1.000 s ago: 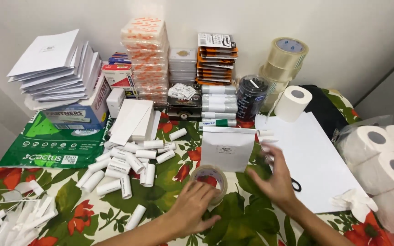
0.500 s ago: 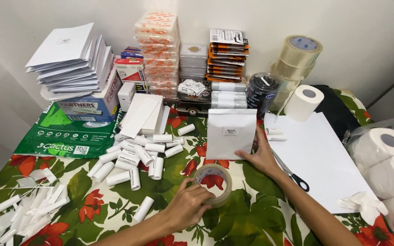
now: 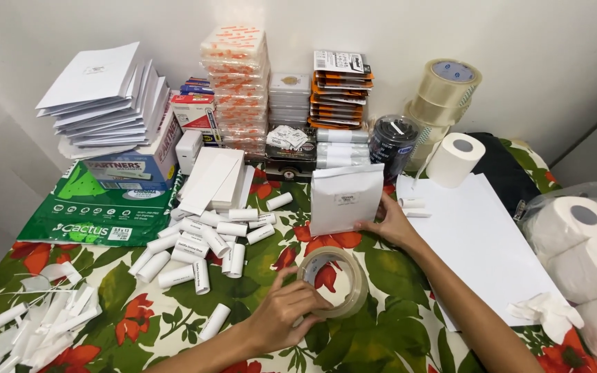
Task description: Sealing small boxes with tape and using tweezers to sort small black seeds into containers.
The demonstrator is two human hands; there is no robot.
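Note:
My left hand [image 3: 286, 313] grips a roll of clear packing tape [image 3: 334, 282] that stands tilted on the flowered tablecloth near the front. My right hand [image 3: 388, 222] holds the lower right corner of a white paper envelope [image 3: 345, 198], which stands upright just behind the tape roll. Two small white paper rolls [image 3: 411, 207] lie right beside that hand, on the edge of a white sheet [image 3: 481, 242].
Several small white paper rolls [image 3: 205, 242] lie at centre left, with paper scraps [image 3: 43, 321] at front left. Toilet paper rolls [image 3: 585, 242] fill the right side. At the back stand stacked envelopes [image 3: 105, 97], boxes, card packs, tape rolls [image 3: 443, 90] and a green paper ream [image 3: 101, 207].
My right hand moved up from the tape roll to the white envelope and took its corner. My left hand stayed on the tape roll. The camera view shifted slightly.

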